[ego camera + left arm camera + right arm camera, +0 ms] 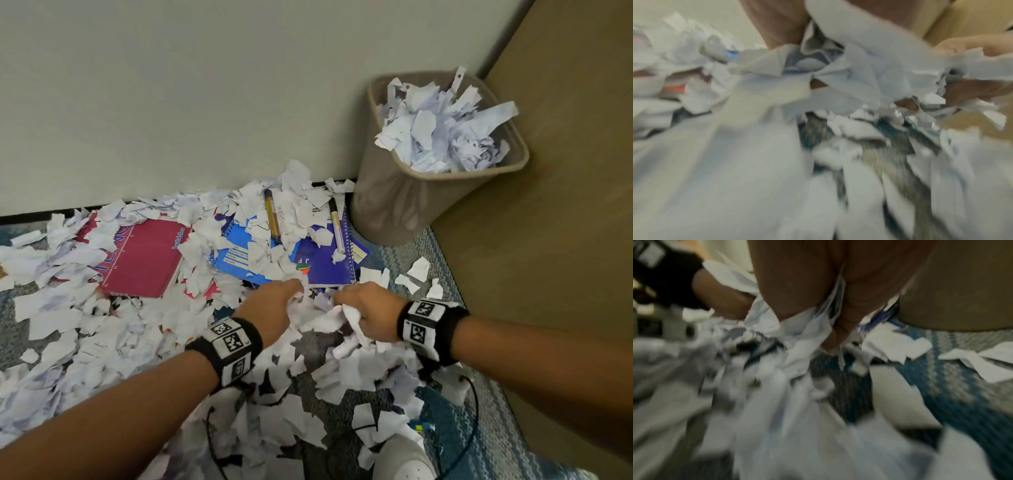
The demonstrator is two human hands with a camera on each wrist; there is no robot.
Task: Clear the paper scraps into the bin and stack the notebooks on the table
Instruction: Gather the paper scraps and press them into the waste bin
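White paper scraps (85, 325) cover the carpet. Both hands press together on one bunch of scraps (318, 315) just in front of the notebooks. My left hand (274, 305) grips the bunch from the left, my right hand (366, 315) from the right, fingers curled into the paper. A red notebook (144, 257), a light blue notebook (236, 257) and a dark blue spiral notebook (325, 263) lie half buried near the wall. The tan bin (404, 202) stands at the right, heaped with scraps (445, 130). Both wrist views are blurred, showing crumpled scraps (869, 73) and my right fingers (849, 318) in paper (801, 331).
Two markers (272, 216) (337, 229) lie on the notebooks. A grey wall (171, 102) runs behind, a tan panel (565, 205) closes the right side. A black cable (469, 428) and a white shoe (404, 459) are near my feet.
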